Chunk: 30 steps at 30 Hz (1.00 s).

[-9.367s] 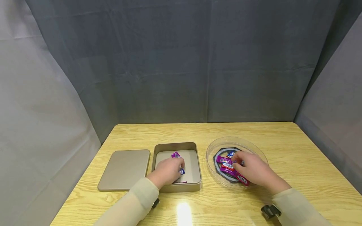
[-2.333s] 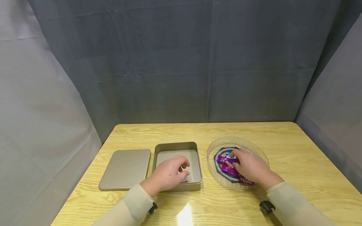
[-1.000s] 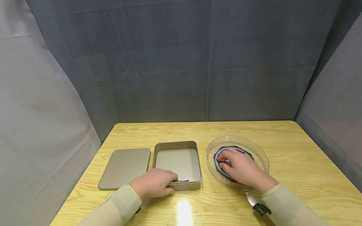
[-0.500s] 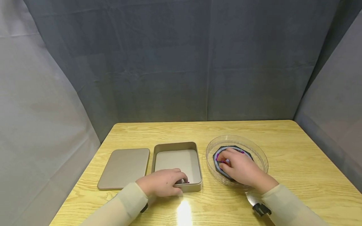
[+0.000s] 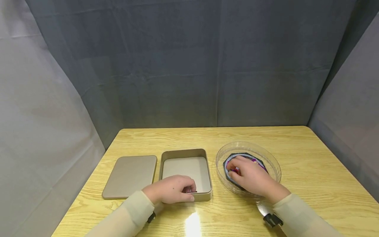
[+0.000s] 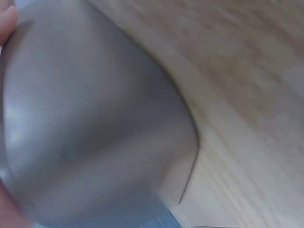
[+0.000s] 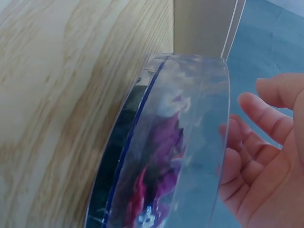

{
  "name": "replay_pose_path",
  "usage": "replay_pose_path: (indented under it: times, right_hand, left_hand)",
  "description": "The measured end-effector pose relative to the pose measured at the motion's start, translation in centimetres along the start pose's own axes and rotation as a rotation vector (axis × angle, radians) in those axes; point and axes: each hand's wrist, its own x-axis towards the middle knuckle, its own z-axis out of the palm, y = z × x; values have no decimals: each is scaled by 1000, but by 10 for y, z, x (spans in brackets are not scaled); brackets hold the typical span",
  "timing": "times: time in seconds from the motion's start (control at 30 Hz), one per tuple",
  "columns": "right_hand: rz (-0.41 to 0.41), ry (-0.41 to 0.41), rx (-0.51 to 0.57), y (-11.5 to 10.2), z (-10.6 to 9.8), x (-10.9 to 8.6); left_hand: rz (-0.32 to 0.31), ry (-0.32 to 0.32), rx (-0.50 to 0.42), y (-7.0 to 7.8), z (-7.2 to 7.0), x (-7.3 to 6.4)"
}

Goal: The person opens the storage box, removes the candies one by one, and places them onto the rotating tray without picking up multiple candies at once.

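My left hand reaches over the near wall of a square metal tin, its fingers curled inside and its thumb at the outer side. A thin dark bit of wrapper shows by those fingertips; whether they pinch it I cannot tell. The left wrist view has mostly the tin's smooth wall. To the right, my right hand is over a clear round dish, partly hiding purple and red wrapped candies. In the right wrist view its fingers bend loosely with nothing between them, beside the candies.
The tin's flat square lid lies on the wooden table left of the tin. A dark octagonal shape shows at the dish's bottom. Grey cloth stands behind the table, with paler cloth on both sides.
Candies seen in the tin 9.4 s ago no longer show there. My left hand has moved down to the tin's near wall, and my right hand has shifted left over the dish.
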Motion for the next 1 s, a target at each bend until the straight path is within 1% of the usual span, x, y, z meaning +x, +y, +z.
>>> replay_pose_path:
  times: [0.07,0.13,0.23,0.43,0.6,0.7,0.8,0.9,1.0]
  right_hand:
    - [0,-2,5,-1,0,0]
    - [-1,-11,12,-2,0,0]
    - [0,-28,20,-4,1,1]
    - [5,-35,33,-4,2,1]
    - [7,-31,44,-3,3,0]
    - [0,-33,54,-4,2,0]
    - [-5,-40,69,-6,1,-1]
    - [-10,-46,85,-10,0,0]
    - [-9,-54,108,-17,0,0]
  left_hand:
    - [2,9,-33,1,-3,0]
    - [6,14,-47,2,-4,-1]
    - [6,7,-72,2,-4,-1]
    - [-29,-4,-135,2,-3,-2]
    - [-36,11,-195,2,-5,-3]
    - [-38,36,-221,2,-7,-2]
    - [-48,71,-221,4,-11,-2]
    - [-63,114,-230,8,-16,-1]
    - [-81,172,-273,14,-20,1]
